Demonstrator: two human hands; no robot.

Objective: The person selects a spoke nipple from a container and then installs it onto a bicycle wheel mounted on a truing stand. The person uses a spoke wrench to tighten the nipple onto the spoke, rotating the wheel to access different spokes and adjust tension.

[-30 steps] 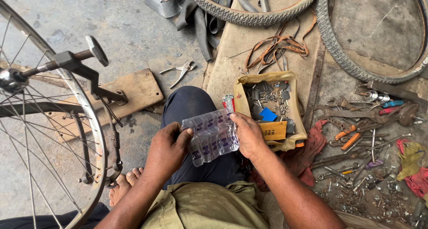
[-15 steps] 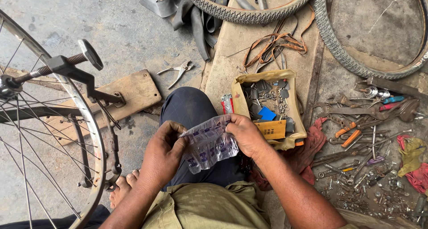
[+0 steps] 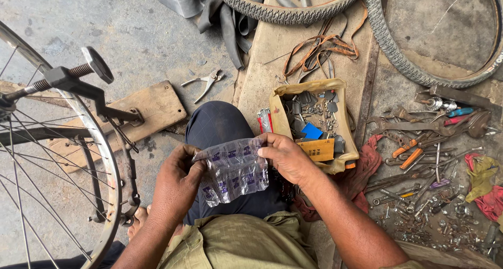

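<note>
Open concrete floor [image 3: 131,33] lay ahead on the left, with only pliers [image 3: 204,83] on it. A wheel [image 3: 63,169] and its stand [image 3: 78,83] closed the left side; a parts box [image 3: 314,122] and scattered tools [image 3: 424,164] crowded the right

1 head view, steep downward, close over lap.

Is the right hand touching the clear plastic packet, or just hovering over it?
Touching. In the head view, the right hand pinches the top right edge of the clear plastic packet between thumb and fingers, while the left hand grips its left side.
</note>
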